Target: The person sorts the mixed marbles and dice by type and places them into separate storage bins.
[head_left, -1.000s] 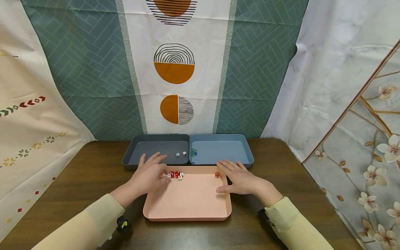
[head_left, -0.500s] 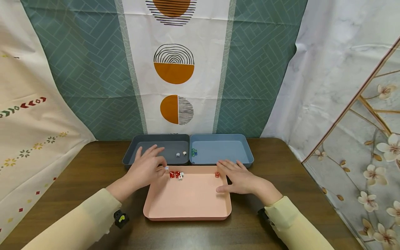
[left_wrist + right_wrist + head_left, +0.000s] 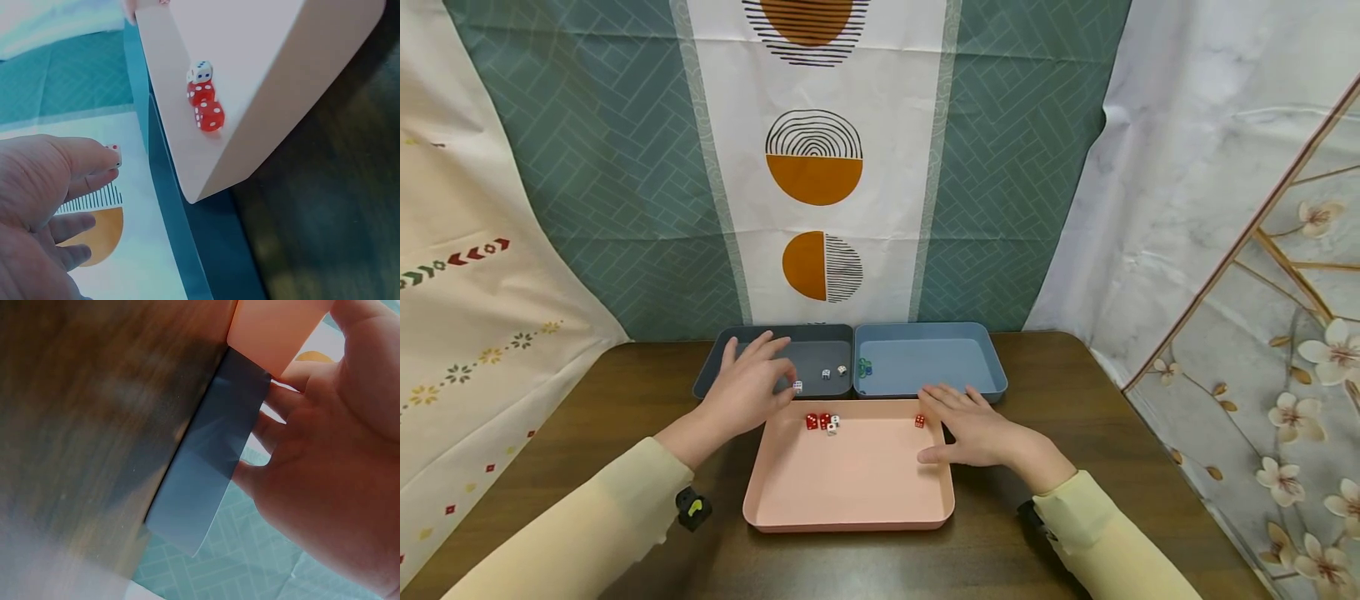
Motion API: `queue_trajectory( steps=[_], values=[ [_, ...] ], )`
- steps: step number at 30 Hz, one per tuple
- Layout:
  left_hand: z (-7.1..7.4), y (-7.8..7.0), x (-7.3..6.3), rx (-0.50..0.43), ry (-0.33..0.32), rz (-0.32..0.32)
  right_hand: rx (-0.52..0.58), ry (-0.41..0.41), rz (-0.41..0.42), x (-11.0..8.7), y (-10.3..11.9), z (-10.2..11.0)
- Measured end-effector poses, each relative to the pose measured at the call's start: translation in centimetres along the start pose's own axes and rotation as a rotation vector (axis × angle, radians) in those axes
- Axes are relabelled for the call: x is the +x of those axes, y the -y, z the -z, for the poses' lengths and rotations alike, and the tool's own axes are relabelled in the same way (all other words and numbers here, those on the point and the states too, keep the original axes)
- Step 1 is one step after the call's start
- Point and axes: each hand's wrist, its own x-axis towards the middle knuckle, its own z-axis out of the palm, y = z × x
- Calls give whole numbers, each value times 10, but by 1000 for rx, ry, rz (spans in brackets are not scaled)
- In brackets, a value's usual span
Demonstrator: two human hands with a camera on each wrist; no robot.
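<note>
Between thumb and forefinger, my left hand (image 3: 747, 390) pinches a white die (image 3: 115, 155), held over the front of the dark grey tray (image 3: 812, 354). Its other fingers are spread. In the pink tray (image 3: 850, 492), red dice (image 3: 812, 422) and white dice (image 3: 832, 429) cluster near the back left, and a single red die (image 3: 920, 422) lies at the back right. My right hand (image 3: 973, 429) lies with straight fingers over the pink tray's right back corner, fingertips reaching the blue tray's front rim; it holds nothing. Two white dice (image 3: 826, 374) lie in the dark grey tray.
The blue tray (image 3: 932, 358) stands beside the dark grey one, behind the pink tray, with small green and blue pieces (image 3: 865, 367) at its left side. All three trays rest on a brown wooden table (image 3: 1037, 375). Patterned cloths (image 3: 1037, 167) hang behind and at both sides.
My left hand has lifted the white die from the pink tray's back left and carried it back over the dark grey tray. The right hand has stayed in place.
</note>
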Motion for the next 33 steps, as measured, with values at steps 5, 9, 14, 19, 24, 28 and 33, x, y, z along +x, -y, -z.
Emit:
queue_trajectory(
  steps=[5, 9, 14, 19, 24, 28, 33],
  values=[
    [4, 0, 8, 1, -8, 6, -12, 1, 0, 1, 0, 0],
    [4, 0, 15, 12, -21, 7, -12, -1, 0, 0, 1, 1],
    [4, 4, 25, 25, -37, 15, -10, -2, -7, 0, 2, 1],
    [3, 7, 34, 32, -33, 32, -11, -4, -7, -1, 3, 2],
    [2, 10, 40, 30, -26, 52, -18, -2, -8, 0, 3, 1],
    [0, 14, 45, 27, -21, 62, -27, -4, -1, 0, 3, 1],
    [-1, 19, 52, 7, -9, 78, -24, 0, -11, 0, 2, 0]
  ],
)
